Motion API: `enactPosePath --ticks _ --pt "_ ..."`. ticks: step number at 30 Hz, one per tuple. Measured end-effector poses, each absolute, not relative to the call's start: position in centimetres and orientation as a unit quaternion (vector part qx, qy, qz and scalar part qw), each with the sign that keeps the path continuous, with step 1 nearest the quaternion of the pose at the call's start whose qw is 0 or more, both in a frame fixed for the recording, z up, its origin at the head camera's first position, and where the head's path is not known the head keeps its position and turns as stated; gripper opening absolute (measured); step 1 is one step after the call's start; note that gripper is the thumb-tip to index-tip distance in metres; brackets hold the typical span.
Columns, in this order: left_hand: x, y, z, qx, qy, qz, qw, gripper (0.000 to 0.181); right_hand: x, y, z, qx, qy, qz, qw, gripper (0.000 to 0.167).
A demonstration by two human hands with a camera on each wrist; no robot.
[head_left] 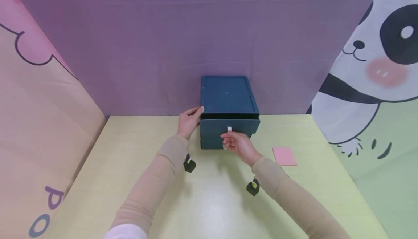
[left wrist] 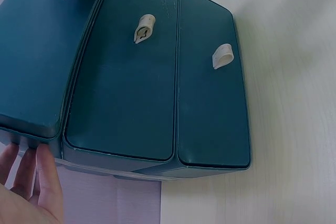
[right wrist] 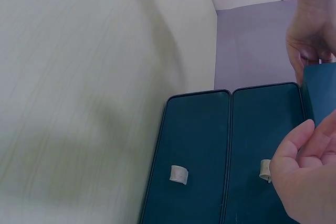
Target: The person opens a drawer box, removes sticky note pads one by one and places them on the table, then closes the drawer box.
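Note:
A dark teal drawer cabinet [head_left: 228, 93] with three drawers stands on the table against the purple backdrop. Its top drawer [head_left: 212, 125] is pulled out a little, leaving a dark gap under the lid. My right hand [head_left: 240, 145] pinches the pale pull tab [head_left: 229, 129] on that drawer. Against the cabinet's left side, near the upper front corner, my left hand [head_left: 188, 122] presses with fairly straight fingers [left wrist: 48, 177]. The middle drawer [left wrist: 126, 87] and bottom drawer [left wrist: 210, 103] are closed, each with its own pale loop tab.
A pink square pad [head_left: 285, 156] lies on the pale wooden table [head_left: 137, 141], right of the cabinet. Small black wrist-camera pieces [head_left: 189, 164] hang under both forearms. Printed cloth panels [head_left: 362, 72] enclose the sides and the purple backdrop [head_left: 156, 50] closes off the rear.

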State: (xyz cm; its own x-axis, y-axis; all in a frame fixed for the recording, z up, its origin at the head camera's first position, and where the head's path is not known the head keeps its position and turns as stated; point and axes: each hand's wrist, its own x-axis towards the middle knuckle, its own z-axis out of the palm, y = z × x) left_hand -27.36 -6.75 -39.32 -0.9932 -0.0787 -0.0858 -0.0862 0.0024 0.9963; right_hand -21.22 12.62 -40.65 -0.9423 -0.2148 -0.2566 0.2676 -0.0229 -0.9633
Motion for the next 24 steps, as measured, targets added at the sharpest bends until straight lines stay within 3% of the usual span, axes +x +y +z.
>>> enactPosePath --ticks 24 --pt "-27.30 -6.72 -39.22 -0.059 0.709 0.703 0.004 0.042 -22.16 12.67 -39.92 0.031 0.685 -0.712 0.155 0.041"
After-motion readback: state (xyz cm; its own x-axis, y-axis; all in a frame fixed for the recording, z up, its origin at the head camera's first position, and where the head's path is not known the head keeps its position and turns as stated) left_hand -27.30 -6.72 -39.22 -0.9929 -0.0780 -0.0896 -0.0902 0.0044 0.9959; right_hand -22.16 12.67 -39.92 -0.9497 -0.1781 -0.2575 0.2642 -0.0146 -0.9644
